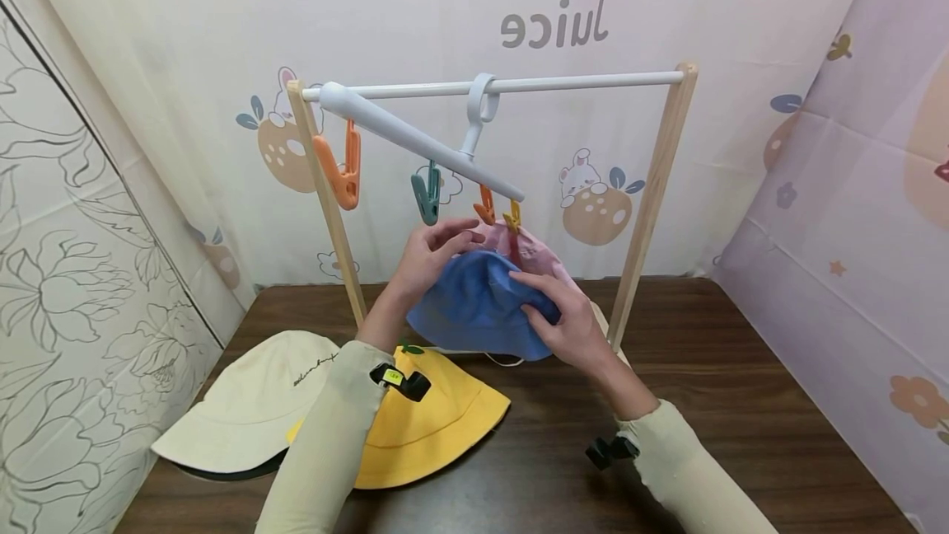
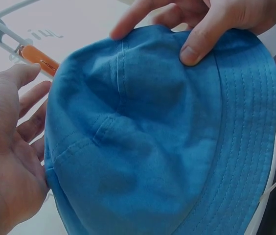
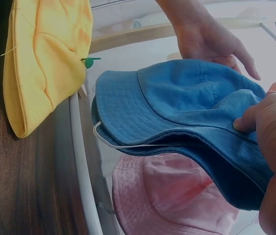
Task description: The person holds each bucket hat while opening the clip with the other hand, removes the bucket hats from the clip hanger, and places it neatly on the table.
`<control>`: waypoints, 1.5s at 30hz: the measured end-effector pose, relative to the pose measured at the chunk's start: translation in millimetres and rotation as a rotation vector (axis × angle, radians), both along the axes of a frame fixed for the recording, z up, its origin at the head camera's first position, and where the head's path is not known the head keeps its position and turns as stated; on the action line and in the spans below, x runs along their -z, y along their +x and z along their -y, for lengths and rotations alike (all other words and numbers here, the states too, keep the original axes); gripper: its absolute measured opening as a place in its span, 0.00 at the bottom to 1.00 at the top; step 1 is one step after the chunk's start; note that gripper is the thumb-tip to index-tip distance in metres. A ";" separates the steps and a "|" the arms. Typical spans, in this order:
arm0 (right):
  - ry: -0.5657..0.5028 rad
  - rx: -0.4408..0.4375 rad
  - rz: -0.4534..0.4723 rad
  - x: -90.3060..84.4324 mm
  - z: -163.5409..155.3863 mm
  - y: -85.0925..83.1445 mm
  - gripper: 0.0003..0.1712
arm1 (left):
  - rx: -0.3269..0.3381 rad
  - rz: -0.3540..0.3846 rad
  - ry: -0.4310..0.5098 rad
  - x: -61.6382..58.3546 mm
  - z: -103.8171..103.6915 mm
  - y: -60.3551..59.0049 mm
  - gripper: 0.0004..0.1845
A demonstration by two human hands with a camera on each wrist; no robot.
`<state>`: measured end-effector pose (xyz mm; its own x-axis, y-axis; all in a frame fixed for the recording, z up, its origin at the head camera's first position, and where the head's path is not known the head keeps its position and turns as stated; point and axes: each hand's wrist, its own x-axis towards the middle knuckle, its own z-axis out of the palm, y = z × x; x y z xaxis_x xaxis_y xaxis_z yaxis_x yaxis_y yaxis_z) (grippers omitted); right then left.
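A blue bucket hat (image 1: 474, 303) is held up between my hands, just below a white clip hanger (image 1: 415, 138) on the rack's bar. My right hand (image 1: 563, 320) pinches its brim and crown, thumb on top in the right wrist view (image 3: 248, 122). My left hand (image 1: 437, 245) lies against the hat's left side with its fingers straight, and the left wrist view shows its palm (image 2: 11, 147) beside the blue hat (image 2: 152, 137). Behind and below the blue hat hangs a pink hat (image 3: 167, 196). An orange clip (image 2: 37, 58) is just past my left fingers.
A cream hat (image 1: 252, 402) and a yellow hat (image 1: 430, 427) lie on the dark wooden table (image 1: 741, 402) at front left. The hanger carries a big orange clip (image 1: 341, 171), a teal one (image 1: 426, 196) and a yellow one (image 1: 512, 217). Wooden posts (image 1: 652, 196) flank the rack.
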<state>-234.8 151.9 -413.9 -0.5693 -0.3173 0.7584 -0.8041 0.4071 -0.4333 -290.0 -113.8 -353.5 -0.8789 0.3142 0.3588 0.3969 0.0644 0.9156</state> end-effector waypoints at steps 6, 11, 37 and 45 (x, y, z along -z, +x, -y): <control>-0.001 -0.009 0.003 -0.1 -1.9 1.8 0.32 | -0.004 0.001 -0.007 1.8 0.7 1.4 0.22; 0.008 -0.004 0.025 -1.8 -3.7 5.1 0.32 | -0.006 -0.011 -0.018 3.5 1.2 1.3 0.21; -0.035 -0.057 0.039 2.1 -17.7 14.8 0.32 | -0.044 0.029 -0.044 11.9 14.0 2.7 0.23; -0.020 -0.039 0.091 5.5 -25.3 19.9 0.33 | -0.062 0.041 -0.045 17.9 22.0 2.6 0.23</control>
